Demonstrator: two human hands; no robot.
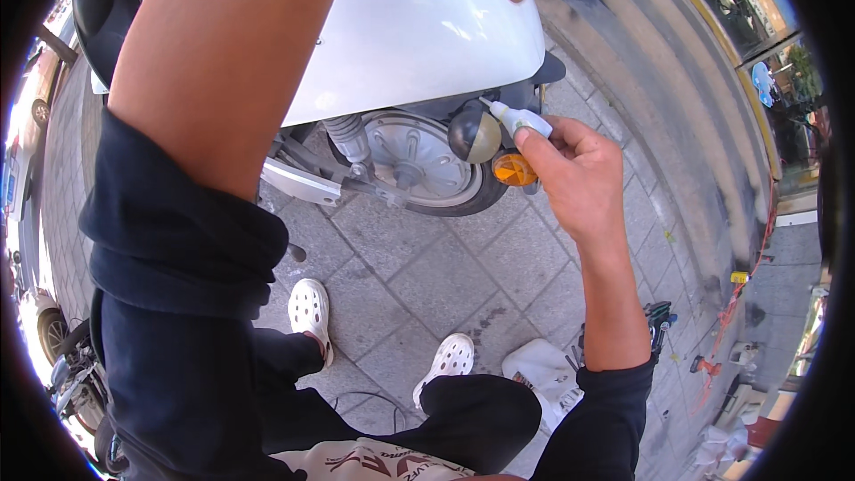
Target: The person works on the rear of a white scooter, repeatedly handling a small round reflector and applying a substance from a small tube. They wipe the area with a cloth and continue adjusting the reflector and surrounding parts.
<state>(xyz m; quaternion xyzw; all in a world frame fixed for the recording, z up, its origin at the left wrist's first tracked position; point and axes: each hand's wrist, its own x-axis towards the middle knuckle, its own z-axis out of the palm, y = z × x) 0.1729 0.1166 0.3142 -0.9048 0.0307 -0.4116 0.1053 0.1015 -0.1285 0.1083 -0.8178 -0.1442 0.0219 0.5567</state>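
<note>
Beneath everything spreads grey paving (pixel 436 272), its slabs laid on the diagonal, and over it stands a white scooter (pixel 427 44) with a smooth body panel. Across the scooter's left part reaches the left arm (pixel 223 62), its dark sleeve (pixel 183 223) bunched up; the left hand lies past the top edge, so I cannot tell whether its fingers are clenched or released. Below the panel sits a wheel (pixel 436 156) with a pale metal disc. Just right of it, the right hand (pixel 583 169) bends inward. White shoes (pixel 309 310) (both dotted with holes) rest on the paving. Next in size come a round housing (pixel 474 135), part dark, part dull yellow, and an orange reflector (pixel 512 170) near the wheel. Smallest is the white bottle (pixel 521 119), grasped between the right thumb and fingers, tilted, its nozzle (pixel 492 106) pointing up and left, close beside the housing's top.
</note>
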